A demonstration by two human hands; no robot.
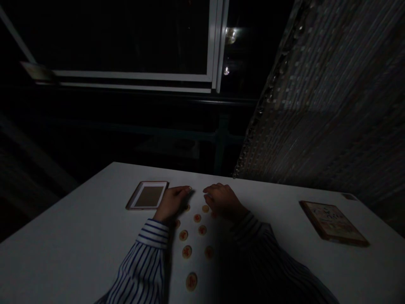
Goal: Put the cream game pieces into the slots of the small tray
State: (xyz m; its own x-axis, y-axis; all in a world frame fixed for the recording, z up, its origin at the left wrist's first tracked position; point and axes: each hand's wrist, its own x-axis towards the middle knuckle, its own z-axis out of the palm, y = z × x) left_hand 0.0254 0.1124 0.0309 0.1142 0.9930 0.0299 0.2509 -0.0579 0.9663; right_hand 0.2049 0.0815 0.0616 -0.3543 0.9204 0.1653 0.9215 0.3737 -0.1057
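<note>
Dim light; we work from the head view. The person's left hand point(173, 200) lies low over the white counter point(79, 228), palm turned inward, thumb and forefinger drawn nearly together. A pale spot shows at the tips; we cannot tell whether it is a nail or something pinched.

The right hand point(223, 200) faces it across a gap, fingers bent, a narrow opening between thumb and fingertips. We see nothing in it, though its underside is in shadow.

Round tan discs with red markings point(197, 218) lie flat and apart on the counter, between the forearms and up to the hands. One plain-looking tan disc point(205, 208) sits just below the right thumb. We judge the loose spacing leaves room for fingertips around each disc, and that both hands are angled inward so their tips share the same small patch.

Beside the left hand: a shallow rectangular tray with a brown edge and white inner border point(148, 197). Off to the right, well apart: a flat, brown-edged rectangular panel with a printed picture point(335, 221). Set to either side, both probably keep the middle strip within easy reach.

Beyond the right edge hangs a beaded curtain point(300, 118).
</note>
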